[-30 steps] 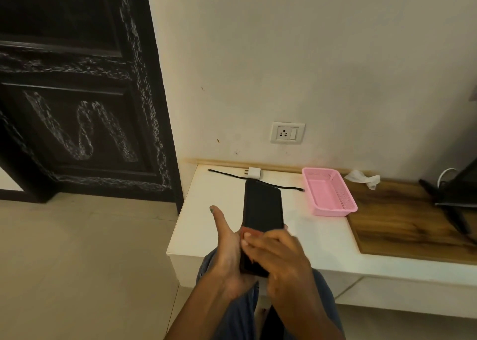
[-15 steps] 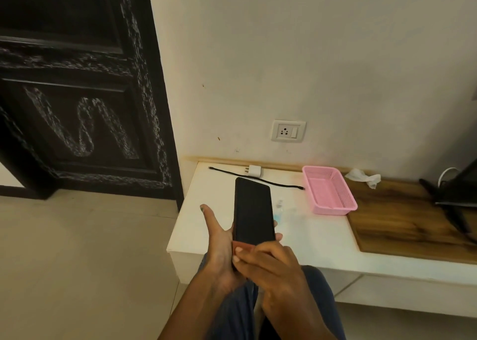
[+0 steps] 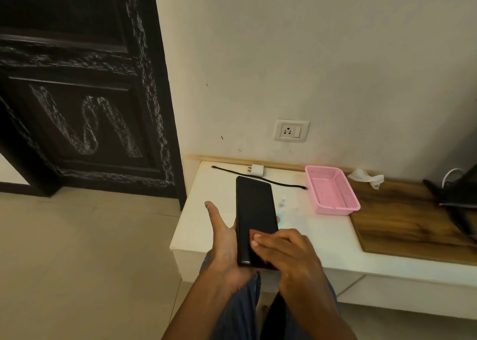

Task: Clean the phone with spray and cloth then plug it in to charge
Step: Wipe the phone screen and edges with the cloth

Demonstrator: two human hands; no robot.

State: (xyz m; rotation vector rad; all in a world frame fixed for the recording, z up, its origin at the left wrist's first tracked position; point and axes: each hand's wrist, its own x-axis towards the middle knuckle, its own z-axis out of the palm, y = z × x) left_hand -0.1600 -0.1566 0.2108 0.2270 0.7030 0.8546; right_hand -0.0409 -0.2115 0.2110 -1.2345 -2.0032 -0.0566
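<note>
Right fingers [image 3: 256, 239]: lying fairly flat on the lower part of the screen, pressed together; a sliver of reddish cloth [image 3: 254, 233] peeks out from under the tips, so that looks like the wiping pad.
Right hand [image 3: 286, 254]: palm down over the bottom end of the phone, rubbing rather than gripping, I'd say.
Left hand [image 3: 224, 244]: cradling the phone from beneath, thumb stuck out wide to the side, fingertips just curling up at the far edge.
Phone [image 3: 255, 210]: black, screen up, held in the air above the near edge of the tabletop [image 3: 322, 239], top end pointing at the wall.
Doing it well: keep the cloth flat, work in long strokes from bottom to top, and let the left palm brace the back so it can't slip.
Spray bottle [image 3: 282, 206]: small and clear, lying on the tabletop just past the phone, I think; it's hard to make out.
Pink basket [image 3: 333, 191]: sitting to the right, nothing in it that I can see.
Charger plug [image 3: 256, 170]: white, near the wall, with a black cable [image 3: 281, 183] beside it, not yet in the socket [image 3: 291, 130].
</note>
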